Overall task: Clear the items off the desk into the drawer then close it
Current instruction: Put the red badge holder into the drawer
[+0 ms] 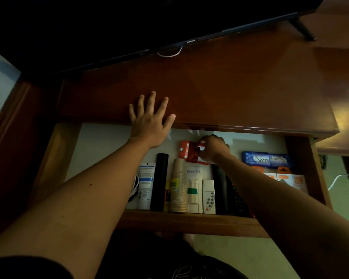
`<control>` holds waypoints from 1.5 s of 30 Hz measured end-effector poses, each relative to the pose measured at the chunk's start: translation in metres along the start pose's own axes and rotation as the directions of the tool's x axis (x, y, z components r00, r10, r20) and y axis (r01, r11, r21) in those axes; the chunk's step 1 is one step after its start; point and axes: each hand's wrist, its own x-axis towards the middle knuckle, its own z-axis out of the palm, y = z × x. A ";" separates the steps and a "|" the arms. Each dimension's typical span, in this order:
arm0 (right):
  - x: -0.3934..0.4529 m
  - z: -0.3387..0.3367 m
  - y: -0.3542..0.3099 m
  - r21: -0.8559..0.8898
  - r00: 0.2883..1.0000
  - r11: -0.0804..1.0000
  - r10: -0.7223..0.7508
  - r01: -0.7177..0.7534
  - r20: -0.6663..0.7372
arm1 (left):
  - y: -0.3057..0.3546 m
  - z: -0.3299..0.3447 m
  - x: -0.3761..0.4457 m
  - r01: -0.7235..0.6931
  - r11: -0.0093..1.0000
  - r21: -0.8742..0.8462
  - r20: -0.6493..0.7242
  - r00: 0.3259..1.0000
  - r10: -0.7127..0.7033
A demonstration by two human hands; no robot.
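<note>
Left hand flat on dim desk; right hand pinches red packet

Left hand flat, fingers spread, arm outstretched, right hand curled, pinching

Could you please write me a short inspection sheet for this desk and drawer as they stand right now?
Surface: desk top bare wood where visible.
Job's things: drawer open, holding red packet, white tube, paper cups, white remote, blue pack.
Clutter: nothing seen.
Grippers: left hand flat on desk edge; right hand pinches the red packet.
Cables: white cable under television.
Surroundings: dim room.
</note>
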 end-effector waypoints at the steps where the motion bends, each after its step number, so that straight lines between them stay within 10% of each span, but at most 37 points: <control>1: 0.000 0.000 0.000 -0.006 1.000 1.000 -0.007 0.007 -0.003 | 0.000 0.000 0.000 0.000 1.000 0.001 -0.006 1.000 0.000; 20: -0.007 -0.007 0.006 0.044 0.995 0.997 -0.068 0.064 0.080 | 0.000 0.000 -0.001 0.004 1.000 0.001 -0.006 1.000 -0.004; 45: -0.095 -0.013 -0.008 0.133 0.980 0.985 -0.083 0.108 -0.181 | -0.013 -0.032 -0.076 -0.032 0.994 -0.108 0.240 0.969 0.058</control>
